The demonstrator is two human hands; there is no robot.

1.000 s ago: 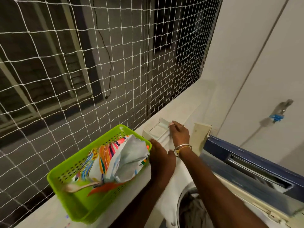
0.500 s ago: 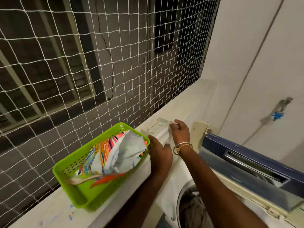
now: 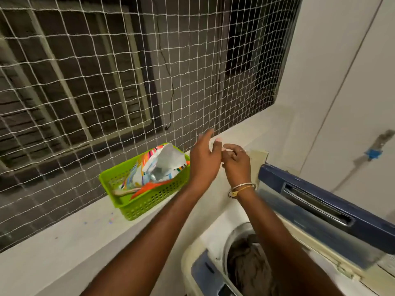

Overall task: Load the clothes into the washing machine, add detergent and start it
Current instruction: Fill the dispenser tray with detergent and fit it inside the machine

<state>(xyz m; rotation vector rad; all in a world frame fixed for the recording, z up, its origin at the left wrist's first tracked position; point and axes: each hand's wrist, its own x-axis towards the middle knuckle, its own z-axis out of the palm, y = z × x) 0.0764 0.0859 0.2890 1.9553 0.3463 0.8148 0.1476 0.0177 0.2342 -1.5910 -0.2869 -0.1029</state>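
A white rope net [image 3: 106, 82] fills the window opening and meets the pale ledge [image 3: 64, 253] along the ledge's far edge, closing off that side. On the right a plain wall [image 3: 331, 82] rises, with a tap [image 3: 378, 146] wrapped in blue.

The washing machine [image 3: 192, 259] stands against the ledge's near edge. Its dark blue lid [image 3: 320, 201] is tilted up toward the wall, leaving the drum mouth open from above. The clothes [image 3: 250, 265] lie inside the drum as a dark grey heap, partly hidden by the right forearm. The ledge has a bare stretch at lower left.

The green basket [image 3: 149, 201] sits on the ledge with its front corner near the ledge's near edge. In it leans an opened detergent packet [image 3: 162, 165], striped in bright colours. Its print is too blurred to read.

Both hands are raised over the far part of the ledge, between the basket and the lid. The left hand [image 3: 203, 161] is spread, fingers straight and motion-blurred, holding nothing. The right hand [image 3: 238, 167], just beside it, has its fingers curled. Something pale shows at its fingertips, but whether it pinches anything I cannot tell. Thin bangles [image 3: 241, 189] circle that wrist.
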